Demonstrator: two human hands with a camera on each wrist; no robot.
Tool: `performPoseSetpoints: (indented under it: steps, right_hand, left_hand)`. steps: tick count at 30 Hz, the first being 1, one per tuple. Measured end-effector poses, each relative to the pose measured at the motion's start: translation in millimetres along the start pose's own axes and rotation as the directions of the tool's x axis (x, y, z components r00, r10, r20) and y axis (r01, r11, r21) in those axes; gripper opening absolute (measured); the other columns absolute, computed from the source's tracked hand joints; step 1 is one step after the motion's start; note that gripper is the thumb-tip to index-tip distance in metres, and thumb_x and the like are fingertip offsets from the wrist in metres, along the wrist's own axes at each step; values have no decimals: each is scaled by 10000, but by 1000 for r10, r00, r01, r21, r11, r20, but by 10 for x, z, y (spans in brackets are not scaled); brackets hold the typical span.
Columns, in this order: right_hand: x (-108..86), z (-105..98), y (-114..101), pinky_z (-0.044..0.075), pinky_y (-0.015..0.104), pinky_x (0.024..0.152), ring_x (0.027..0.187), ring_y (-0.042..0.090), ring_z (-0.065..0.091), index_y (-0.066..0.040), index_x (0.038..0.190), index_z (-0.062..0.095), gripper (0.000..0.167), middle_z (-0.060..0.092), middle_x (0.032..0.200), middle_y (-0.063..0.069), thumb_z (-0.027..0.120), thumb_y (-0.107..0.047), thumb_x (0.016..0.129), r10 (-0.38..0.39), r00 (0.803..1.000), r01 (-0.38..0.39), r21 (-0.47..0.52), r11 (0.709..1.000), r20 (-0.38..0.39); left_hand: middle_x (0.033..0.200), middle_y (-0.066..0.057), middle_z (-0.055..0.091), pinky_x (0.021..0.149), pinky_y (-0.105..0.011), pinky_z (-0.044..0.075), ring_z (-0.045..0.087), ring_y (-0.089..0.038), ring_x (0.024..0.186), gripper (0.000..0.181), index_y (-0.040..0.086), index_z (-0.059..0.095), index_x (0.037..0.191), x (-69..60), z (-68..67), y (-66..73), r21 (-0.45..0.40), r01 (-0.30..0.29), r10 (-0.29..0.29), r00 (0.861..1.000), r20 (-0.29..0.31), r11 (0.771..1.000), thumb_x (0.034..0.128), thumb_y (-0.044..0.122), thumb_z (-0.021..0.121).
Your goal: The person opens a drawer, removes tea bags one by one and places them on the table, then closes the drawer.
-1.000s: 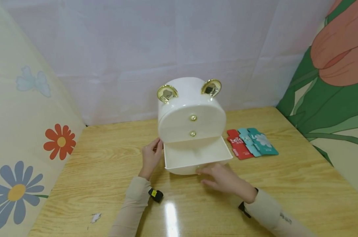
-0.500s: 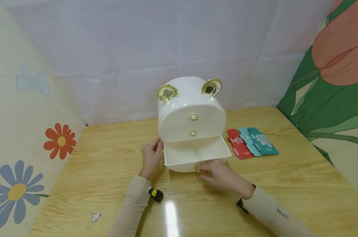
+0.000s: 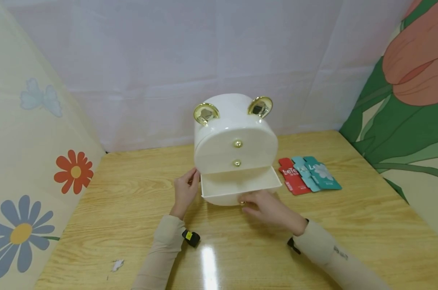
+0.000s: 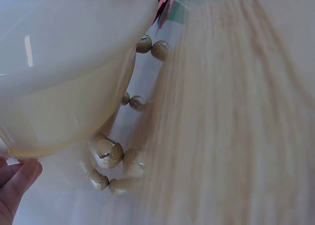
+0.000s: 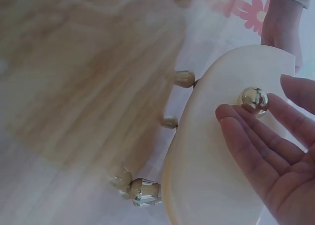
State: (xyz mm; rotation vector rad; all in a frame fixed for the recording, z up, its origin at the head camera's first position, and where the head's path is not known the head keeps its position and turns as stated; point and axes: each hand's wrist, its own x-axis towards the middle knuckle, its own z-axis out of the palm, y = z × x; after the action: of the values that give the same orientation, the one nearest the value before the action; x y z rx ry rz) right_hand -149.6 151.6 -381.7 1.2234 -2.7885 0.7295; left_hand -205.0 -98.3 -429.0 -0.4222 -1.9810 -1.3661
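A white storage box [image 3: 237, 133] with rounded top, gold-rimmed ears and gold knobs stands on the table. Its bottom drawer [image 3: 240, 183] is pulled part-way out, and nothing is seen inside. My right hand [image 3: 267, 207] is at the drawer's front; in the right wrist view its extended fingers [image 5: 246, 146] touch around the gold knob [image 5: 254, 101], thumb apart. At the box's lower left side rests my left hand [image 3: 185, 191]. In the left wrist view its fingertips [image 4: 29, 173] touch the white box's edge. Gold ball feet [image 4: 107, 151] show under the box.
To the right of the box lie a red packet [image 3: 293, 175], a light blue packet [image 3: 306, 173] and a teal packet [image 3: 322, 173], overlapping. A white cloth [image 3: 143, 80] hangs behind the wooden table [image 3: 139, 181]. Flower-patterned panels [image 3: 34, 161] stand at both sides.
The bottom drawer has moved a little way inward, toward the box, with my right hand following at its front. My left hand has stayed at the box's side.
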Motion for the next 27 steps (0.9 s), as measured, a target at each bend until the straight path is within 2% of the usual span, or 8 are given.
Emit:
performPoseSetpoints:
  steps: [7, 12, 15, 19, 22, 27]
  right_hand:
    - [61, 1, 36, 502, 381, 816, 937, 237, 616, -14, 1037, 652, 239, 662, 1019, 97, 671, -78, 808, -31, 999, 31, -34, 999, -21]
    - [107, 12, 68, 505, 371, 797, 916, 229, 617, -11, 1038, 650, 241, 663, 1006, 95, 670, -82, 809, -20, 999, 19, -27, 999, -26]
    - [131, 13, 78, 511, 361, 776, 890, 221, 619, -10, 1032, 648, 239, 664, 988, 95, 671, -85, 805, -26, 999, 24, -33, 999, -34]
    - [168, 11, 90, 514, 336, 749, 849, 202, 617, -9, 1018, 647, 231, 665, 959, 90, 674, -83, 801, -35, 998, 32, -39, 999, -56]
    - [196, 12, 110, 513, 335, 756, 849, 202, 617, -10, 1019, 649, 232, 664, 959, 89, 676, -84, 801, -24, 997, 21, -43, 999, -67]
    - [246, 5, 133, 511, 349, 775, 866, 213, 619, -5, 1031, 649, 247, 665, 975, 99, 679, -90, 801, 6, 998, -9, -47, 999, -70]
  left_hand:
    - [837, -259, 652, 542, -261, 543, 658, -317, 666, 154, -152, 645, 947, -3, 0, 5, 8, 23, -23, 1000, 13, 1000, 841, -61, 578]
    - [849, -273, 646, 549, -301, 548, 657, -330, 678, 167, -157, 637, 961, -3, -6, 14, -3, 45, -45, 999, 29, 999, 844, -57, 570]
    - [847, -269, 648, 555, -238, 541, 658, -323, 675, 167, -155, 638, 959, -5, -9, 18, -9, 47, -47, 999, 22, 999, 847, -52, 568]
    - [838, -293, 637, 554, -287, 548, 651, -354, 670, 150, -187, 622, 941, 35, -53, 248, -1, 52, -52, 998, 21, 999, 832, -108, 555]
    - [835, -313, 627, 549, -402, 543, 643, -382, 669, 149, -209, 608, 939, 70, -87, 427, 1, 53, -53, 998, 33, 999, 816, -153, 545]
    - [816, -301, 634, 543, -405, 541, 644, -367, 656, 151, -199, 615, 943, 77, -93, 448, 3, 44, -44, 999, 32, 999, 815, -153, 549]
